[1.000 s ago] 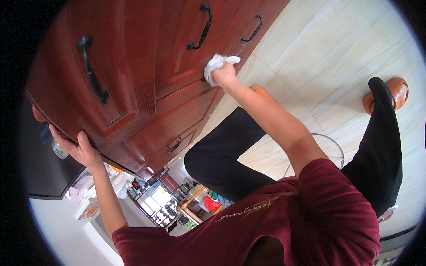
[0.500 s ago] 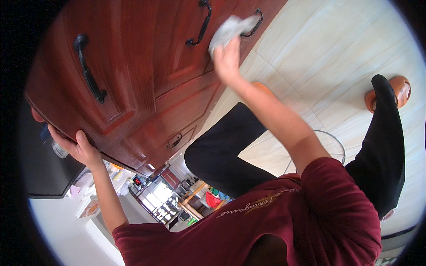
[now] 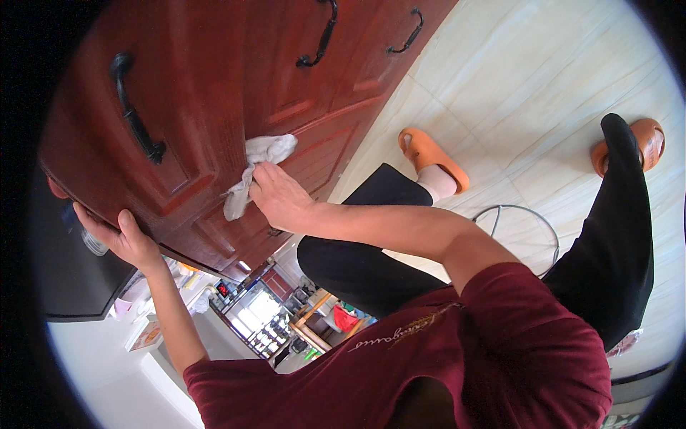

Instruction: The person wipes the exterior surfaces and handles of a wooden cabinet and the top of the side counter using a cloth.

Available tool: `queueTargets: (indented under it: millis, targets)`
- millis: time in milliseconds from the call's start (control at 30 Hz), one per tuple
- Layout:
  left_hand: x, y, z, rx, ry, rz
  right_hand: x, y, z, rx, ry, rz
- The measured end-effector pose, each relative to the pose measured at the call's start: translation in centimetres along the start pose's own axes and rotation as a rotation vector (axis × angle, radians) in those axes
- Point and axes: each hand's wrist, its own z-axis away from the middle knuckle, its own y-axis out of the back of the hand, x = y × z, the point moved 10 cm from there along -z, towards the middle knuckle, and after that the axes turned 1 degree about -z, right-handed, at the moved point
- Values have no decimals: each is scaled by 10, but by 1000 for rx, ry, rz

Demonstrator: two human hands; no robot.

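Observation:
My right hand (image 3: 280,196) presses a crumpled white cloth (image 3: 256,167) against the front of a reddish-brown wooden cabinet (image 3: 214,93), on the panel beside a black handle (image 3: 136,111). My left hand (image 3: 121,239) grips the cabinet's edge at the left, fingers curled around it. Two more black handles (image 3: 320,37) sit further along the doors. My dark red shirt and black trousers fill the lower middle.
Pale tiled floor (image 3: 543,93) spreads to the right. My feet wear orange slippers (image 3: 431,156), one near the cabinet, one at the far right (image 3: 649,143). A metal ring of a stool base (image 3: 525,222) lies between my legs. A dark appliance (image 3: 71,279) sits at the left.
My right hand has carried the cloth from the far drawer handles back along the cabinet front toward me, onto the nearer door panel. My left hand stays on the cabinet edge.

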Motion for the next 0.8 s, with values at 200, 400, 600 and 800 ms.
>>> queueTargets:
  millis: [200,400,600,800]
  targets:
    - [2,1,0,2,7,-7,45,6,12,-49,-98,62]
    - [4,-1,0,-32,-11,106,141,19,65,218,-387,-2]
    - [-1,-2,-2,2,6,44,252,30,113,530,-1074,-484]
    - [-1,-1,2,-18,5,70,232,-2,97,881,-1231,-1858]
